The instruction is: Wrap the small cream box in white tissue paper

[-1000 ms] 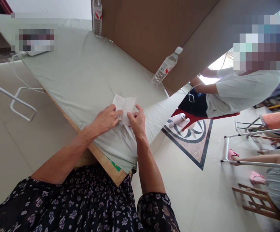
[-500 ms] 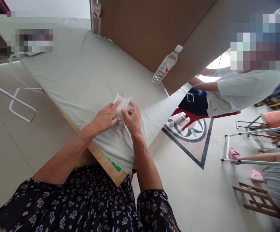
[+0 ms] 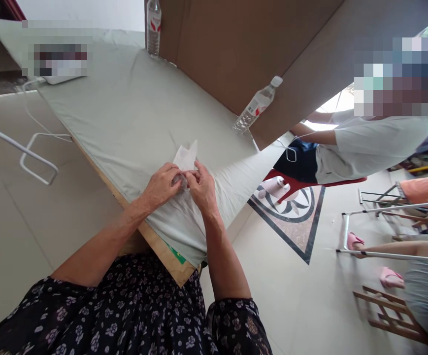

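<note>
Both my hands meet over the pale cloth-covered table [image 3: 125,113], near its front corner. My left hand [image 3: 165,183] is closed, thumb and bent fingers pinching a thin white tissue-like sheet [image 3: 186,157] with some crinkled, see-through material at its lower end. My right hand [image 3: 201,186] is closed on the same sheet from the other side, thumb against the fingers. The sheet's pointed upper part sticks out past my fingertips, away from me. Its lower part is largely hidden by my fingers.
A brown cardboard panel [image 3: 236,44] stands at the far side. One clear bottle [image 3: 258,106] leans against it; another bottle [image 3: 153,29] is at its left end. A white device [image 3: 66,78] lies at the far left. A person in a white shirt [image 3: 379,143] sits at the right.
My hands have drawn closer together and bunched the sheet's lower part. Its upper part now stands up in a clearer point. The view has shifted slightly.
</note>
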Demonstrator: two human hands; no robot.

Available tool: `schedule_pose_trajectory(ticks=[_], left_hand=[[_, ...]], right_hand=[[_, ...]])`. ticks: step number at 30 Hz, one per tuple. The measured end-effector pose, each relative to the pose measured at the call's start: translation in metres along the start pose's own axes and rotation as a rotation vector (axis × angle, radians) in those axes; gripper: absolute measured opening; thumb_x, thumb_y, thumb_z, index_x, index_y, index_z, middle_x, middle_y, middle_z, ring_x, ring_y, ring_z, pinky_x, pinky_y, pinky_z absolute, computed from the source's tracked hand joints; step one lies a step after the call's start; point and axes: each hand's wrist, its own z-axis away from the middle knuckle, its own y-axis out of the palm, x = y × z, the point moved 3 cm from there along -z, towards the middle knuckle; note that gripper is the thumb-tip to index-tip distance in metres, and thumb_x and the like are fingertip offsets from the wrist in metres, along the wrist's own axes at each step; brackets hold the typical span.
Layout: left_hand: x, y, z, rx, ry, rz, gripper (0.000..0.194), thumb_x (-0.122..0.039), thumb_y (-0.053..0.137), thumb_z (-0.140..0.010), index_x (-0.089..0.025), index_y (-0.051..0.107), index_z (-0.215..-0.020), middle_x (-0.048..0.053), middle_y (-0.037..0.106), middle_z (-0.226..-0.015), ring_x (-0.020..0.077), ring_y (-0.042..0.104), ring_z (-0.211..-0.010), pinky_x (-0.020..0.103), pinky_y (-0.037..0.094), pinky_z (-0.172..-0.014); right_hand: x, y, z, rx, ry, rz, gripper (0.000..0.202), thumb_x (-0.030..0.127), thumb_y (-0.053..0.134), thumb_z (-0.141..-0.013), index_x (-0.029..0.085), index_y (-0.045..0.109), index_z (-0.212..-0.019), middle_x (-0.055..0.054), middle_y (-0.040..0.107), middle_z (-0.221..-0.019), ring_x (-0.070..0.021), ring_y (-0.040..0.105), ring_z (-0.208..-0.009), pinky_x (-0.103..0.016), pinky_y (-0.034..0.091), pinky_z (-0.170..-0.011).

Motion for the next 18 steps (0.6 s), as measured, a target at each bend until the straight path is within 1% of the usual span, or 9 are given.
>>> schedule_pose_trajectory(ticks=[3,8,11,14,16,18], left_hand=[[0.0,-0.002,-0.002,0.013,-0.008,0.025,0.023,-0.019,0.057,-0.088,-0.017,0.072,-0.104,0.01,0.07,-0.114,0.0187,0.064,-0.091,0.034,0.057,-0.088],[0.002,-0.003,-0.003,0.035,-0.048,0.043,0.024,-0.02,0.059,-0.088,-0.015,0.075,-0.105,0.01,0.069,-0.113,0.0177,0.065,-0.09,0.034,0.057,-0.088],[0.004,0.001,0.0,0.023,-0.06,0.032,0.029,-0.02,0.058,-0.089,-0.016,0.076,-0.111,0.011,0.065,-0.122,0.0163,0.065,-0.089,0.033,0.057,-0.088],[0.004,0.003,0.003,-0.042,-0.054,-0.007,0.032,-0.02,0.059,-0.088,-0.019,0.077,-0.115,0.012,0.059,-0.131,0.0159,0.064,-0.091,0.036,0.056,-0.093],[0.003,0.004,0.003,-0.065,-0.048,-0.007,0.03,-0.02,0.061,-0.088,-0.019,0.077,-0.112,0.011,0.059,-0.126,0.0163,0.063,-0.091,0.036,0.057,-0.092],[0.004,0.003,0.002,-0.047,-0.052,0.031,0.026,-0.022,0.062,-0.087,-0.018,0.076,-0.108,0.009,0.06,-0.118,0.015,0.062,-0.086,0.033,0.057,-0.086]], right_hand=[[0.002,0.0,0.007,0.032,-0.062,0.008,0.054,0.025,0.058,-0.091,0.019,0.053,-0.145,-0.007,0.079,-0.115,-0.0129,0.066,-0.072,-0.033,0.058,-0.079],[0.0,0.0,0.015,0.024,-0.111,-0.024,0.057,0.02,0.057,-0.09,0.019,0.05,-0.147,-0.008,0.077,-0.12,-0.0117,0.064,-0.073,-0.031,0.057,-0.076],[-0.003,0.001,0.019,0.005,-0.13,-0.062,0.06,0.019,0.055,-0.09,0.02,0.047,-0.149,-0.008,0.076,-0.123,-0.0119,0.064,-0.075,-0.031,0.056,-0.076],[-0.006,0.0,0.021,0.002,-0.141,-0.045,0.06,0.018,0.051,-0.091,0.023,0.045,-0.151,-0.007,0.076,-0.125,-0.0124,0.064,-0.077,-0.032,0.057,-0.078],[-0.006,-0.001,0.02,0.005,-0.145,-0.005,0.06,0.017,0.051,-0.091,0.024,0.046,-0.151,-0.007,0.076,-0.125,-0.0129,0.064,-0.077,-0.033,0.057,-0.079],[-0.005,-0.002,0.017,0.014,-0.151,0.029,0.06,0.017,0.052,-0.091,0.024,0.047,-0.15,-0.007,0.076,-0.125,-0.0133,0.064,-0.076,-0.034,0.057,-0.08]])
